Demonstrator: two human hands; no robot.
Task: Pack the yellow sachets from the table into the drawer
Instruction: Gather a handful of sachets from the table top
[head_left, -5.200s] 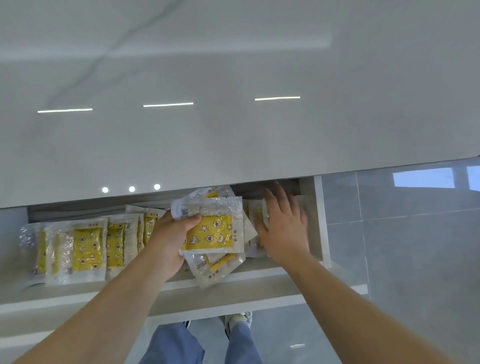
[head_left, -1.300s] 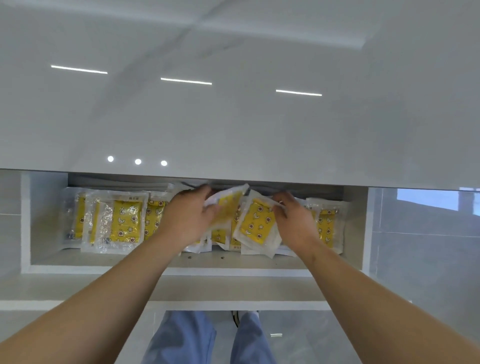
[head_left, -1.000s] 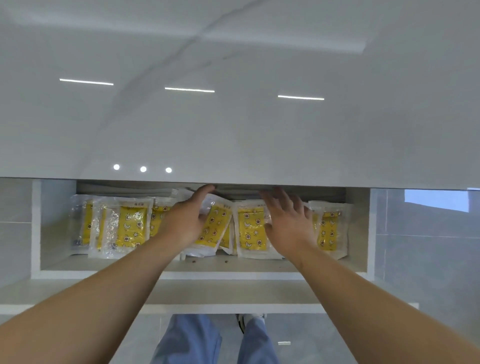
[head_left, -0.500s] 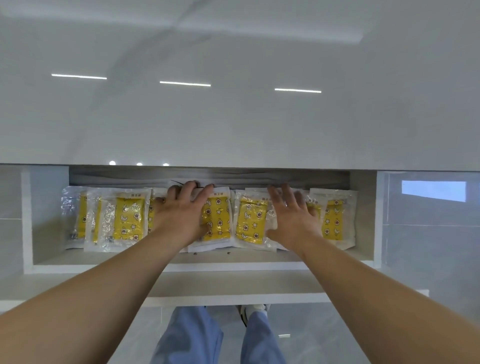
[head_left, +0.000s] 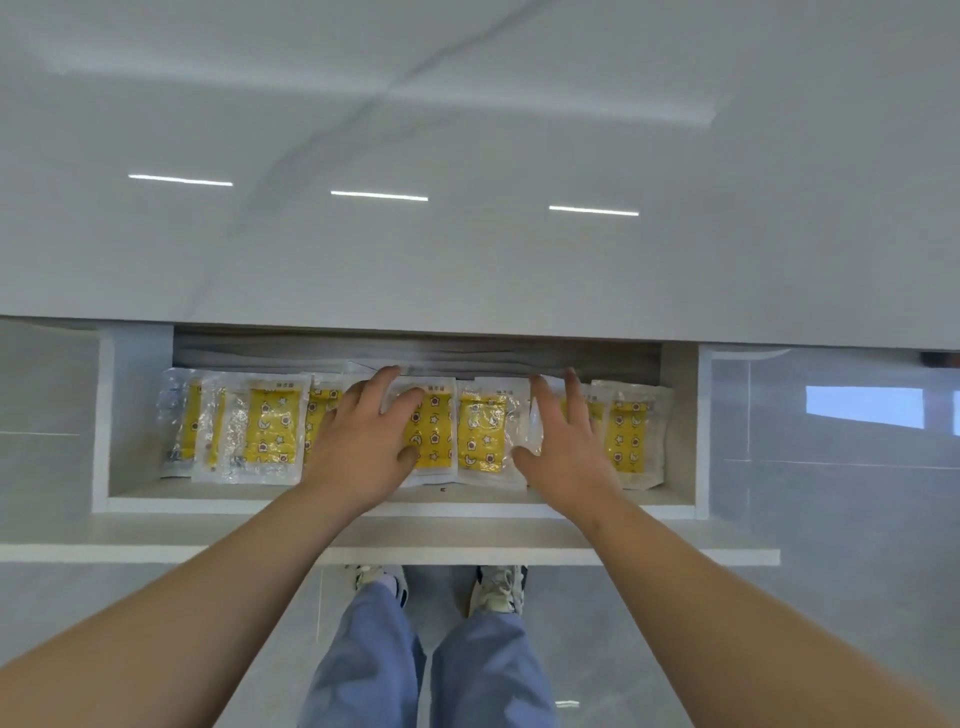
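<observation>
Head, left hand (head_left: 358, 447), right hand (head_left: 569, 452), sachets (head_left: 270, 431) spanning drawer (head_left: 135, 415)

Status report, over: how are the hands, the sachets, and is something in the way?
Left hand and right hand open, flat on sachets. Sachets in a row inside open drawer. Table overhangs drawer's rear.

Yellow sachets (head_left: 480, 434) lie flat, overlapping in a row inside the open drawer (head_left: 678, 431).

The sachets (head_left: 272, 434) are clear film over yellow panels printed with white stars, moons and dark-centred flowers. The drawer (head_left: 135, 415) is white, the tabletop (head_left: 467, 130) pale grey with a darker vein, the trousers (head_left: 363, 665) blue.
</observation>
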